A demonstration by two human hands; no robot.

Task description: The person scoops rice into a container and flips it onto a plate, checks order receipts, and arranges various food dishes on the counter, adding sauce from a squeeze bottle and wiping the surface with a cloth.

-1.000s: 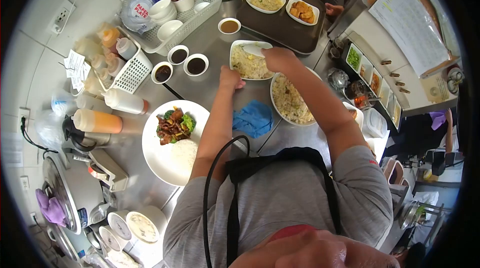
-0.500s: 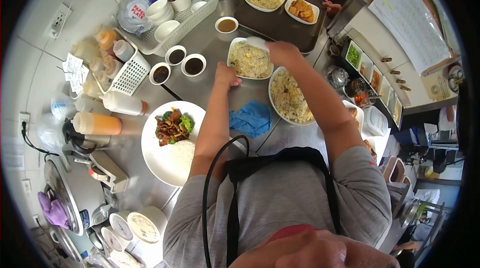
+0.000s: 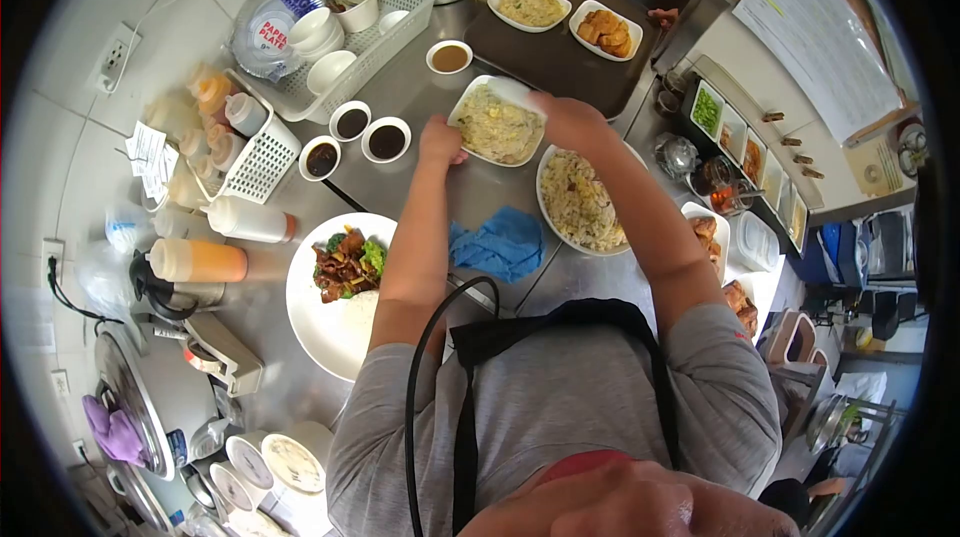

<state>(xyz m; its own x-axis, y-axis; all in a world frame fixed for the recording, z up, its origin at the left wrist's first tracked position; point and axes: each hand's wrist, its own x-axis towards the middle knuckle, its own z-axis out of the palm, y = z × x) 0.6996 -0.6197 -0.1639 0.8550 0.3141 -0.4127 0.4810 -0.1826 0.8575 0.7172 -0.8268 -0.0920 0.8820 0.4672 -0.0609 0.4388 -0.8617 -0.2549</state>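
My left hand point(image 3: 442, 143) grips the left rim of a squarish white dish point(image 3: 536, 152) filled with fried rice point(image 3: 497, 124). In my right hand point(image 3: 572, 123) is a white flat-bladed utensil point(image 3: 512, 92), blurred, lying over the upper right part of that rice; its exact kind is unclear. My right fingers are mostly hidden behind the hand. Below my right forearm a larger white bowl of fried rice point(image 3: 582, 199) is partly covered by the arm. A crumpled blue cloth point(image 3: 498, 244) lies between my forearms.
A brown tray point(image 3: 560, 67) bears a rice dish and a dish of fried pieces point(image 3: 605, 32). Sauce bowls point(image 3: 387, 139) stand left, above a plate point(image 3: 305, 322) with meat, broccoli and rice. Squeeze bottles point(image 3: 200, 260) line the left; topping containers point(image 3: 735, 135) the right. Another person's hand point(image 3: 662, 17) shows beyond the tray.
The view has shifted slightly. My left hand stays on the dish's rim, and the white utensil in my right hand has moved a little over the rice.
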